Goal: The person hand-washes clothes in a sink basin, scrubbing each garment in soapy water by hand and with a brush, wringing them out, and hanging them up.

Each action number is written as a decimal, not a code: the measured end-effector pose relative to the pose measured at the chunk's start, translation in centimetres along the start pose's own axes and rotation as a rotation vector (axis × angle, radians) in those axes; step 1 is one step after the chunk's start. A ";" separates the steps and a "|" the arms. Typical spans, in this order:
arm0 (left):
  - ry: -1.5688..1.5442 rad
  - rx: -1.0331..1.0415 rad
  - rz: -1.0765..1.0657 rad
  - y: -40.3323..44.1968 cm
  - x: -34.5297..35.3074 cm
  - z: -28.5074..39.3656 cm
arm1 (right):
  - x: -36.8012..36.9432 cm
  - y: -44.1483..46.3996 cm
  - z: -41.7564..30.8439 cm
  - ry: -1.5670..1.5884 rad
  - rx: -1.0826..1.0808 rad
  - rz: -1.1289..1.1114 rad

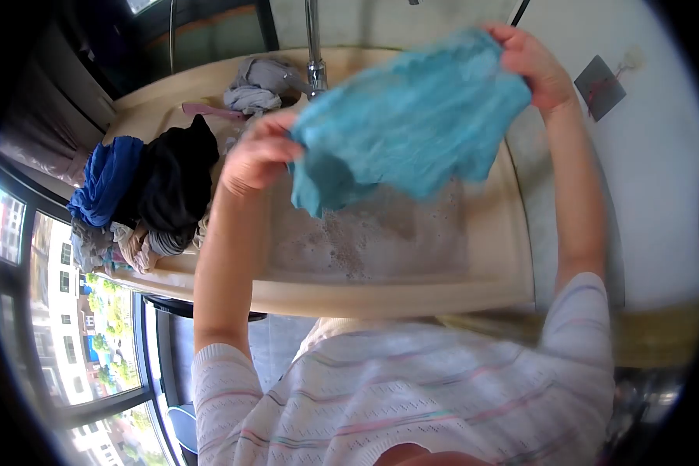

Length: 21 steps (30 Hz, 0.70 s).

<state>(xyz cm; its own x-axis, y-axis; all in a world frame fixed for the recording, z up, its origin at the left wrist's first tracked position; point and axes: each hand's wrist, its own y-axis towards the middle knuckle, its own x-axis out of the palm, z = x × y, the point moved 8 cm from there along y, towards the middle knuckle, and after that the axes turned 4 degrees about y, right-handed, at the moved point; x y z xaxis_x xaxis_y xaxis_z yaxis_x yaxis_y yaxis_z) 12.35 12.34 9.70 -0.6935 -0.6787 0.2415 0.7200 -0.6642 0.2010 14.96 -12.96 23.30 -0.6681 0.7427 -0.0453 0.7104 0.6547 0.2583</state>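
A turquoise piece of cloth (412, 116), probably a garment, is stretched between my hands above the sink (512, 256). My left hand (262, 151) pinches its left end, fingers closed on the fabric. Higher up, my right hand (536, 68) grips the upper right corner. The cloth is blurred by motion and its lower edge hangs loose over the water. Foamy, cloudy water (365, 241) lies in the basin below.
On the sink's left ledge is a heap of clothes, with a black garment (175, 175) and a blue one (110, 180) on top. Grey cloth (260, 84) lies beside the faucet (315, 62), near a pink item (212, 111). A wall stands at the right.
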 end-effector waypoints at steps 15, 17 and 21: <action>-0.454 -0.106 0.619 -6.1 0.9 -5.6 | -0.4 -6.6 16.7 0.552 0.089 0.533; -0.332 -0.120 0.686 -6.2 -0.1 -4.3 | 0.6 -6.3 18.7 0.603 0.125 0.500; -0.200 -0.127 0.699 -7.2 -1.9 -3.1 | 2.9 -7.0 19.9 0.925 0.183 0.197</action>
<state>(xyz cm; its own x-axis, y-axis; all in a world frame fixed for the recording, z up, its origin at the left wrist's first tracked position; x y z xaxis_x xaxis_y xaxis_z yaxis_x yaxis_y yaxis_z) 8.40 17.49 4.88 -0.0473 -0.8950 0.4436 0.9756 -0.1367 -0.1719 12.48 -12.62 2.21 -0.3883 0.4882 0.7816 0.7996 0.6001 0.0224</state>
